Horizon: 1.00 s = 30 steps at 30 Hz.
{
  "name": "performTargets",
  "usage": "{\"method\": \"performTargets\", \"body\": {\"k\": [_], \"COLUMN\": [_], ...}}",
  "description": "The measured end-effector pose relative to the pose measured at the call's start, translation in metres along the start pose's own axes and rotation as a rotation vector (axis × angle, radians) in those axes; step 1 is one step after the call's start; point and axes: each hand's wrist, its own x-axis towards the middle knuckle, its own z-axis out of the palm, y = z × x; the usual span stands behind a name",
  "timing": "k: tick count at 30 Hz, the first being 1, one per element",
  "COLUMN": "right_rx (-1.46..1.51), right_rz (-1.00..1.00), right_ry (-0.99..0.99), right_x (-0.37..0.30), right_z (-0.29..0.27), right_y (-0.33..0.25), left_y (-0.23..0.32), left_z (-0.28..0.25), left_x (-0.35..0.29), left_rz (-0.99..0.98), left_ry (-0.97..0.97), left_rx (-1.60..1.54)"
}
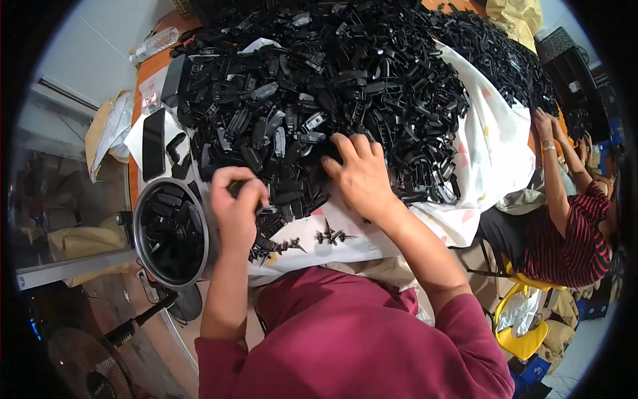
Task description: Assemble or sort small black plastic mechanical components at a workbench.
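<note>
Small black elongated plastic-looking parts (319, 100), heaped: probably light, stiff, slick; best held mid-body. Right hand (362, 178): grip apart, at heap. Left hand (234, 203): curled; cannot tell whether clamped.

You wear a plain maroon short-sleeved shirt (345, 339). Your small elongated plastic parts (319, 86) are black; your draped white cloth (495, 149) bears pink and yellow print. At right, a co-worker's shirt (565, 253) has red-and-black stripes.

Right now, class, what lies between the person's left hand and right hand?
In the head view, loose black pieces fill most of the stretch between the left hand and the right hand; white cloth shows nearer the person's body.
</note>
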Motion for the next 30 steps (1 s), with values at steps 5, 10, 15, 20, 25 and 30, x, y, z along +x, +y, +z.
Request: {"method": "performTargets", "body": {"k": [5, 10, 15, 20, 25, 30], "right_rx": [0.116, 0.657, 0.978, 0.975, 0.996, 0.733], "right_rz": [0.035, 0.253, 0.301, 0.269, 0.264, 0.123], "right_ry": [0.202, 0.203, 0.271, 0.305, 0.311, 0.329], "right_x": [-0.011, -0.031, -0.042, -0.045, -0.051, -0.047], "right_z": [-0.006, -0.025, -0.038, -0.046, -0.047, -0.059], "right_y": [-0.002, -0.017, -0.024, -0.024, -0.023, -0.022], "left_y": [0.025, 0.019, 0.011, 0.017, 0.026, 0.027], "left_z": [0.027, 0.03, 0.051, 0.053, 0.051, 0.05], "left_x": [0.005, 0.012, -0.01, -0.02, -0.02, -0.019], "left_rz": [0.427, 0.453, 0.103, 0.029, 0.076, 0.255], "left_ry": [-0.405, -0.544, -0.326, -0.359, -0.391, -0.411], "left_rx": [1.273, 1.317, 0.291, 0.019, 0.078, 0.263]}}
